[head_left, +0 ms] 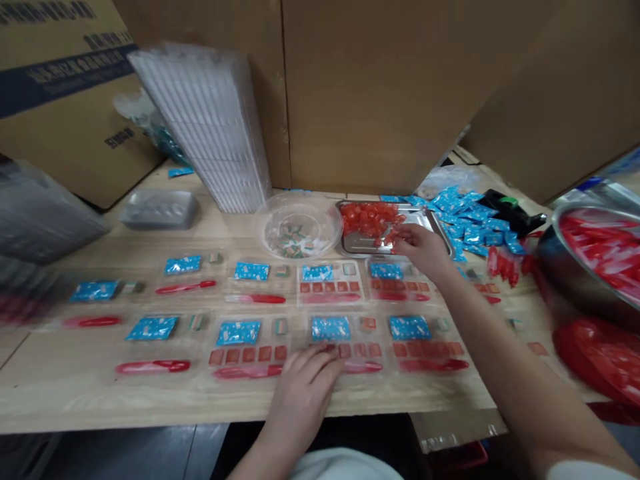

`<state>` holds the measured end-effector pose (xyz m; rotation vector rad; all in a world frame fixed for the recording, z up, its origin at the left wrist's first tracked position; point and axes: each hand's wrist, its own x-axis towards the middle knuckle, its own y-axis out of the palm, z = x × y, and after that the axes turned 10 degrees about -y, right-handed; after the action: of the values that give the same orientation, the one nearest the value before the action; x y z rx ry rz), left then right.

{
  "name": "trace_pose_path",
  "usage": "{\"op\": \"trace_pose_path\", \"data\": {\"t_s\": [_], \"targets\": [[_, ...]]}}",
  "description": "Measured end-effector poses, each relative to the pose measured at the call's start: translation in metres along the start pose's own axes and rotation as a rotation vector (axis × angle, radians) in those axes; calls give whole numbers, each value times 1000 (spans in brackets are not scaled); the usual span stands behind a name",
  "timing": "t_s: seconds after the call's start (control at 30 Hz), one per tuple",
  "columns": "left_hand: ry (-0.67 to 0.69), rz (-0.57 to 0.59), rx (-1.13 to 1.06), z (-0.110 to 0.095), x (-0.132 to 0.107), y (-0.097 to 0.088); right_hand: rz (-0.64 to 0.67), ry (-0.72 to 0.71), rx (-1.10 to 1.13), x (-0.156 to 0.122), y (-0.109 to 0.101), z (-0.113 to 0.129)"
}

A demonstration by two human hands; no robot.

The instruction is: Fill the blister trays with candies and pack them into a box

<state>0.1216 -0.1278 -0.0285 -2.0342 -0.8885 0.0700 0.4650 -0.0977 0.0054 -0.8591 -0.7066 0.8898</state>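
Two rows of clear plastic trays (330,287) lie on the wooden table, each with a blue packet (331,327), small red squares and a red utensil. My left hand (305,380) rests fingers-down on the front row, at a tray's row of red squares (360,349). My right hand (420,247) reaches to the metal tray (435,223) of red candies (373,218), with fingers pinched on some of the red pieces at the tray's near edge.
A clear bowl (299,227) of small striped pieces sits left of the metal tray. A stack of clear trays (210,127) leans against cardboard boxes (380,87). Loose blue packets (467,217), a black tool (513,210) and a steel bowl (575,267) of red items are at right.
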Motion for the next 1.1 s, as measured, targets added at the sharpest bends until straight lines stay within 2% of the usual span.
{"op": "trace_pose_path", "data": {"t_s": [0.1,0.17,0.27,0.37,0.47,0.57,0.7,0.77,0.87,1.0,1.1], "targets": [[-29,-21,-58,-3,2,-5,34,-85,282,-51,1,37],[-96,-54,-135,-8,9,-8,84,-158,421,-84,4,67],[-233,-89,-282,-19,26,-12,145,-226,494,-121,13,106],[-310,-129,-413,-28,41,-10,74,-233,446,-140,22,124],[-402,-149,-584,-30,46,-5,-23,-236,371,-151,24,128],[-571,-115,-890,-29,46,-2,-50,-267,423,-161,22,128],[-714,-106,-1191,-27,47,-2,19,-341,517,-171,18,124],[-777,-52,-1283,-25,46,-4,70,-377,514,-173,15,119],[-817,65,-1245,-23,41,-3,85,-392,487,-170,10,109],[-729,62,-1016,-24,35,3,159,-330,459,-158,3,103],[-782,55,-1128,-25,39,7,228,-319,513,-151,2,104]]}}
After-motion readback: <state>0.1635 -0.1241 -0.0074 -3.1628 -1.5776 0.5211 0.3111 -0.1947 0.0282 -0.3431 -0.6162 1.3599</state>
